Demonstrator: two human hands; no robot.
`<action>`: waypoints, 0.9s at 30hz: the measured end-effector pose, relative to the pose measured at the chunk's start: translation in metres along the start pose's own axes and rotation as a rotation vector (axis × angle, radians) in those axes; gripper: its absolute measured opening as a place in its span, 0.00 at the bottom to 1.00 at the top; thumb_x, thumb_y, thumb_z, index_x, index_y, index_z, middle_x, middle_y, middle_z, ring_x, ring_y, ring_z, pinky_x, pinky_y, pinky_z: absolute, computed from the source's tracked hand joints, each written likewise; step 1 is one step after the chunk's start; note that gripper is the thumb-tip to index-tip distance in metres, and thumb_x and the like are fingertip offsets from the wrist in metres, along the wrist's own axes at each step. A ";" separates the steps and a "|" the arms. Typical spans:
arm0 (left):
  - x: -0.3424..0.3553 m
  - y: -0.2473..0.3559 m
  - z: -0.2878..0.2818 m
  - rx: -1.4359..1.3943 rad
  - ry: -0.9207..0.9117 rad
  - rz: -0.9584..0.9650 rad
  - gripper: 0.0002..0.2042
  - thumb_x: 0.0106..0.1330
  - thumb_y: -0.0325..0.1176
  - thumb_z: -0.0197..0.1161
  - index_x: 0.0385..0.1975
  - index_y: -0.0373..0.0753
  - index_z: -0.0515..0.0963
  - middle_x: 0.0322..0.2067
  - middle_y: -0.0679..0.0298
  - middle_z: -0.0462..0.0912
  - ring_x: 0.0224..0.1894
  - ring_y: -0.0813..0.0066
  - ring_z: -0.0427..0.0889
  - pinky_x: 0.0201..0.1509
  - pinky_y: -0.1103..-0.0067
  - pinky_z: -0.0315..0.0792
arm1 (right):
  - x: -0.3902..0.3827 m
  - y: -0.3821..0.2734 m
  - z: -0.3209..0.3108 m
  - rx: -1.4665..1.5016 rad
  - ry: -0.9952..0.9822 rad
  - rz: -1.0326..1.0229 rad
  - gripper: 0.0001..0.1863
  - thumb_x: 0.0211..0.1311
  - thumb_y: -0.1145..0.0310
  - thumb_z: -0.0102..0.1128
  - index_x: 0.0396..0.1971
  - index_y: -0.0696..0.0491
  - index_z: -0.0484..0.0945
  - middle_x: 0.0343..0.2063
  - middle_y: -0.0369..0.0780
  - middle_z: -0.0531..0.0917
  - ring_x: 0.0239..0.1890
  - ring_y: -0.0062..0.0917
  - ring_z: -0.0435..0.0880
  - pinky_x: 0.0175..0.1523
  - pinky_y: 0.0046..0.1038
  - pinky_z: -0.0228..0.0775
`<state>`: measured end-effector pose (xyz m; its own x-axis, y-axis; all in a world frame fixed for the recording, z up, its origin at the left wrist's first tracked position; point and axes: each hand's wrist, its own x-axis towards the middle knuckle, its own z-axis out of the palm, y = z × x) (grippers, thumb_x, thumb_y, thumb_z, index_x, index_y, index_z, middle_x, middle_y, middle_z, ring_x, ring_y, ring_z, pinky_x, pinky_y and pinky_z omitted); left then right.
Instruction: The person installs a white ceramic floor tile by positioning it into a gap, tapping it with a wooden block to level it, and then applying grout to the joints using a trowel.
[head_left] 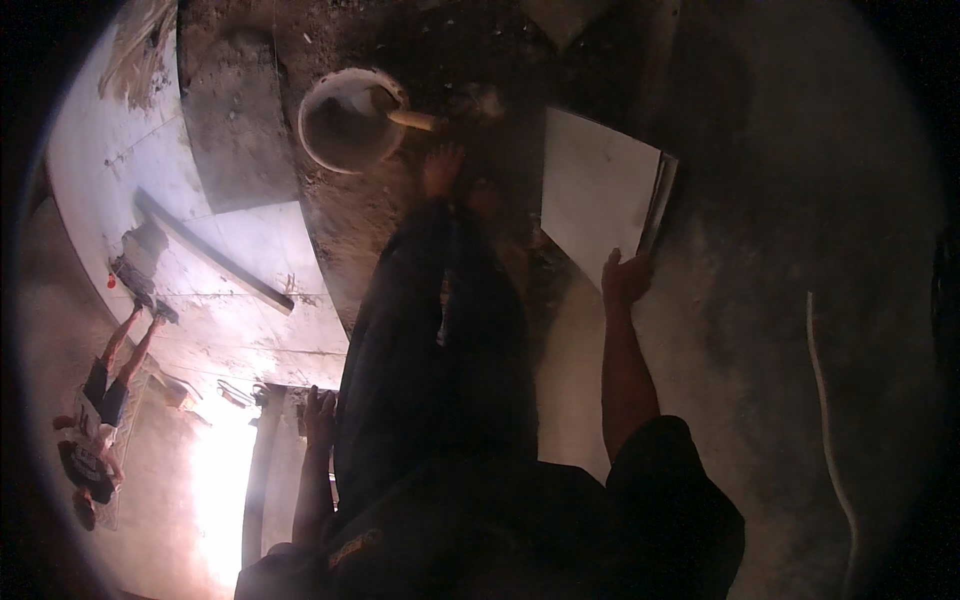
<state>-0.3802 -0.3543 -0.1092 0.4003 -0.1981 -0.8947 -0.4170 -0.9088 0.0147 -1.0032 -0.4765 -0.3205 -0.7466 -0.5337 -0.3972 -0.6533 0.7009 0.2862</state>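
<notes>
On the right, my right hand (626, 278) grips the near corner of a small stack of pale square tiles (600, 175). Its thumb lies over the top face, and the other fingers are at the stack's side edge. My left hand (320, 412) hangs low at my left side in dim light. Its fingers look loosely stretched, and nothing shows in them. Ahead of my bare feet (442, 168) stands a round whitish bucket (312, 135). A tool with a light wooden handle (412, 120) rests in it, its far end partly hidden.
Pale tiles (265, 245) cover the floor at left, with a long straight bar (215, 255) lying across them. Beside them is rough dark ground (335, 225). Another person (100, 420) is at the far left, near a bright opening (222, 490). A thin pale hose or cable (822, 400) runs along the right.
</notes>
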 end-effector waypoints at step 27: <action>-0.027 -0.017 0.026 -0.406 -0.068 -0.285 0.32 0.73 0.39 0.61 0.73 0.37 0.58 0.59 0.56 0.76 0.59 0.67 0.76 0.54 0.69 0.75 | 0.199 -0.105 -0.088 -0.461 0.073 -0.661 0.17 0.62 0.57 0.64 0.45 0.53 0.81 0.46 0.48 0.83 0.52 0.45 0.82 0.55 0.48 0.74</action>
<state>-0.4049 -0.3237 -0.0970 0.3921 0.0907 -0.9155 0.0577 -0.9956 -0.0739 -1.0947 -0.6981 -0.3530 -0.1834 -0.8103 -0.5566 -0.9368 -0.0274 0.3487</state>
